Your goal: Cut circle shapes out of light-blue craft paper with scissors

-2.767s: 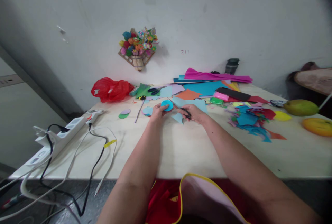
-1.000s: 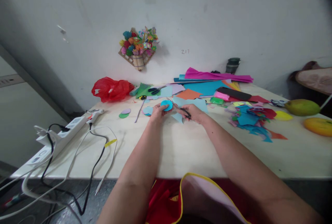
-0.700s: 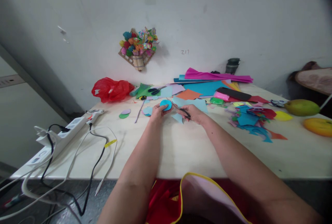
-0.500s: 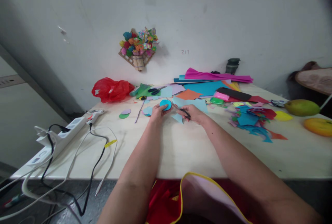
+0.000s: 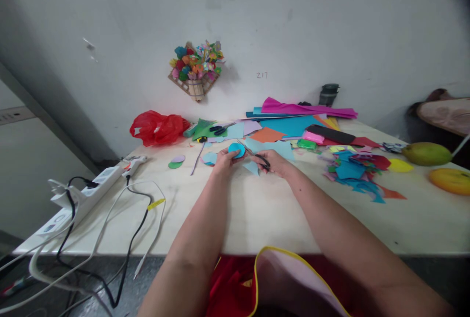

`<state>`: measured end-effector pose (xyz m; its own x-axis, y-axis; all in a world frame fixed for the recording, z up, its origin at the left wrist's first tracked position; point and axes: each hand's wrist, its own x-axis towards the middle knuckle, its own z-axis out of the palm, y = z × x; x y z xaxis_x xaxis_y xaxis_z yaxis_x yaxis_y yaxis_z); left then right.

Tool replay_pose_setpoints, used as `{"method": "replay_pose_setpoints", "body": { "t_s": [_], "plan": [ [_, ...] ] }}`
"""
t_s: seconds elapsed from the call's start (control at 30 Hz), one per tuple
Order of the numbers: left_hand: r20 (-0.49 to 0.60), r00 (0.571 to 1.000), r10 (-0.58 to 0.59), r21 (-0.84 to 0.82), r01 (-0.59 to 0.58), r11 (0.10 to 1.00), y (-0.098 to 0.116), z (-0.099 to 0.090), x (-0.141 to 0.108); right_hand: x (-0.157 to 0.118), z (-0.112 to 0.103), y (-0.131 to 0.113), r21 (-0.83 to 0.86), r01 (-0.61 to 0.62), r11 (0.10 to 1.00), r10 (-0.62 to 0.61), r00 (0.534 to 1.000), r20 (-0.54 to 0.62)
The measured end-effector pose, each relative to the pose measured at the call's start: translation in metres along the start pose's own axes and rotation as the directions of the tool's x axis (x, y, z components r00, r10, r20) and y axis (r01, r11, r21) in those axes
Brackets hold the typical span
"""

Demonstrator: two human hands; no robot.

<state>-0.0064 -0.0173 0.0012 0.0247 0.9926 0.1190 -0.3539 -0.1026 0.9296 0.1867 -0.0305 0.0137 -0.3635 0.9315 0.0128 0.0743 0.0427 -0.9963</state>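
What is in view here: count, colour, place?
held disc: one, blue, middle
scissors: two, black-handled, middle and back
loose discs: several, mixed, middle left
paper sheets: several, mixed, back
paper scraps: many, mixed, right
bag: one, red, back left
packets: two, pink and green, back right
case: one, black, beside packets
fruits: two, green and orange, right
cup: one, dark, back right
power strip: one, white, left
cables: several, black and white, left
flower ornament: one, multicoloured, on wall
table: one, pale, centre
left hand: one, bare, gripping disc
right hand: one, bare, gripping scissors

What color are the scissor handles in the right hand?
The scissor handles are black, seen in the head view.
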Motion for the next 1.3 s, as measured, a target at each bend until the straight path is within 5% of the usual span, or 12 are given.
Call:
{"method": "replay_pose_setpoints", "body": {
  "t_s": [1.3],
  "plan": [
    [-0.067, 0.997, 0.027, -0.022, -0.029, 0.999, -0.005, -0.006, 0.006, 0.001, 0.004, -0.003, -0.03, 0.042, 0.999, -0.042, 0.999, -0.012]
  ]
}}
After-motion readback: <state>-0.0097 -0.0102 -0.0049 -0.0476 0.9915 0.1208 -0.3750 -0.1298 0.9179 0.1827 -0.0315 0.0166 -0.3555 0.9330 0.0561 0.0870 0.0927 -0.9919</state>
